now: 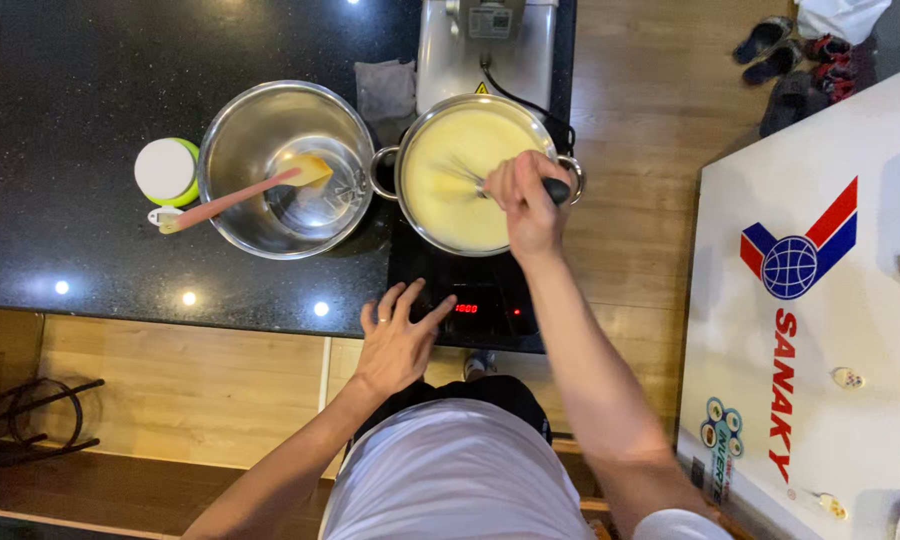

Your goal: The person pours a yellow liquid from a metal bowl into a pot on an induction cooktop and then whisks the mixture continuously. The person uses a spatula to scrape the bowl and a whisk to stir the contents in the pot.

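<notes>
1. Steel pot (pixel 425 235): stood on the induction hob, filled nearly to the rim with a smooth pale yellow mixture (pixel 450 195); two side handles. This pot serves as the landmark below.
2. Whisk (pixel 465 178): wire head dipped in the mixture, dark handle reaching out over the pot's right rim.
3. Right hand (pixel 526 205): over the right side of the pot, clenched round the whisk handle.
4. Left hand (pixel 398 340): just in front of the pot, fingers spread and released, holding nothing; fingertips rested at the left edge of the hob's control strip.
5. Induction hob (pixel 490 315): black, under the pot, red digits lit on its front panel.
6. Steel mixing bowl (pixel 240 150): immediately left of the pot, almost touching its left handle, a little clear liquid at the bottom.
7. Spatula (pixel 240 197): pink handle, yellowish blade, lying in the bowl with its handle sticking out over the rim away from the pot.
8. Round container (pixel 166 171): white lid, green rim, left of the bowl, well apart from the pot.
9. Stand mixer (pixel 485 50): pale body, directly behind the pot; a grey cloth (pixel 386 90) lay beside it.
10. Worktop (pixel 70 230): black, speckled, carrying everything listed above.
11. White chest freezer (pixel 820 400): well to the right of the pot.
</notes>
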